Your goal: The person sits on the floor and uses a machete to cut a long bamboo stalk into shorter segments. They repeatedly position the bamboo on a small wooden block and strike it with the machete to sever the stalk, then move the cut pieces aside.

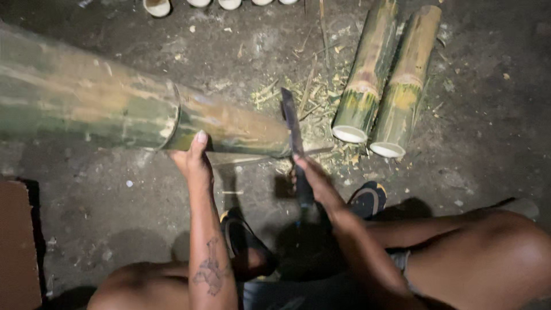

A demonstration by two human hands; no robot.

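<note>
Underfoot, the head view shows a rough, dark concrete floor (pixel 115 212), stained and littered with pale chips and thin bamboo slivers (pixel 321 97), thickest around the middle of the frame. A flat brown board (pixel 17 247) lies at the left edge. Along the top edge sits a row of pale, round, open-ended pieces (pixel 158 7); whether anything is inside them cannot be told.

Two cut bamboo sections (pixel 384 80) lie side by side on the floor at upper right, touching along their length, their hollow pale-rimmed ends facing the person and showing nothing inside.

A long green bamboo pole (pixel 103 103) runs in from the left, held up off the floor. The left hand (pixel 192 161) supports it from below near a node ring, thumb pressed up against the stalk. The right hand (pixel 315 181) is closed around the handle of a dark machete (pixel 294 135), whose blade stands nearly upright against the pole's cut end. The two hands are apart, one on each object.

Below them are the person's bare knees and dark sandals (pixel 367 201).
</note>
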